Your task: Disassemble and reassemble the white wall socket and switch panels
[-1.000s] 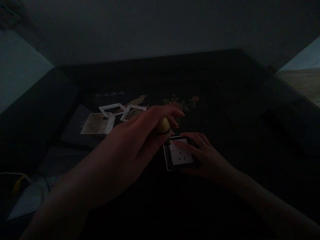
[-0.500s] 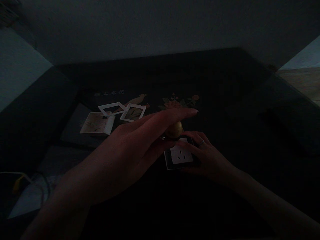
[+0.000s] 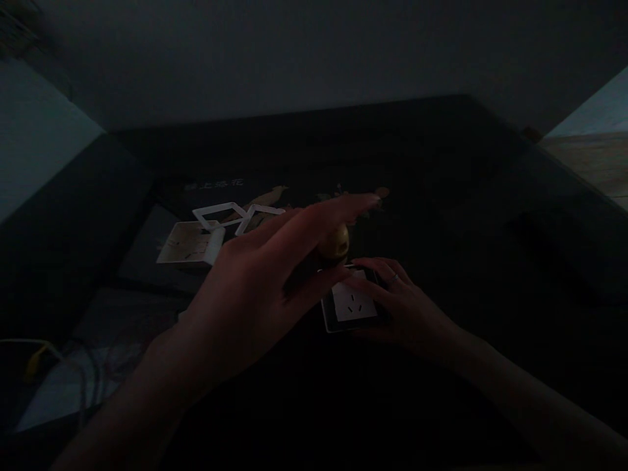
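My left hand clamped its fingers round the yellow handle; my right hand gripped the socket. Steady, upright pressure seemed best.

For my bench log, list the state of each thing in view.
Yellow handle: held in left hand, end showing.
Socket: face up, held by right hand, visible slots unplugged.
White frames: hollow, right one partly hidden.
Whitish box: set down; whether open is unclear.
Pale cable: loosely curved.

Smooth, plastic-looking socket panel — and a glossy handle
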The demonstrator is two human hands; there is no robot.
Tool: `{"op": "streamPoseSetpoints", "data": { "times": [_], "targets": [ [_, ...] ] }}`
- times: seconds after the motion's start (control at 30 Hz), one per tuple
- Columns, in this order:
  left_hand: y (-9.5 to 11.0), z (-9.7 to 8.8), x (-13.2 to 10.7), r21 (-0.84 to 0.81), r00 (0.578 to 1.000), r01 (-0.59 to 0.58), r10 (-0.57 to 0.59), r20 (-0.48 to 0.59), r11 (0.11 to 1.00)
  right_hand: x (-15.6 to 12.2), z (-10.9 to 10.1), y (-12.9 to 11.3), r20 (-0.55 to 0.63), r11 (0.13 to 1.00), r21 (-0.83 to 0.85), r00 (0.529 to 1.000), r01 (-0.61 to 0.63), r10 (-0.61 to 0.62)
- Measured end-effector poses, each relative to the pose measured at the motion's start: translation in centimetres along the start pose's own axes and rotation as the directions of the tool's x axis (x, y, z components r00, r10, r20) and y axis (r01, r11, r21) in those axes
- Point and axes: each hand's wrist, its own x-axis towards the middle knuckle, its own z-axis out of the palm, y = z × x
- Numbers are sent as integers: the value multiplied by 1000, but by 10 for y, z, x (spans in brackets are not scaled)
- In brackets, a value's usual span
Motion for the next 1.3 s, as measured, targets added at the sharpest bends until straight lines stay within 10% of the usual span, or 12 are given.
{"op": "streamPoseSetpoints", "data": {
  "times": [0.33,1.0,1.3],
  "targets": [
    [-8,-13,0,-47,992,-52,57,109,998,0,-2,-2,23,1000,-1,999,-28,28],
    [-5,6,6,63,991,-30,37,-129,998,0,-1,-2,-1,1000,-8,1000,-26,26],
    [0,-11,0,-271,973,76,-12,231,960,-3,2,1,2,1000,4,1000,-24,24]
  ]
}}
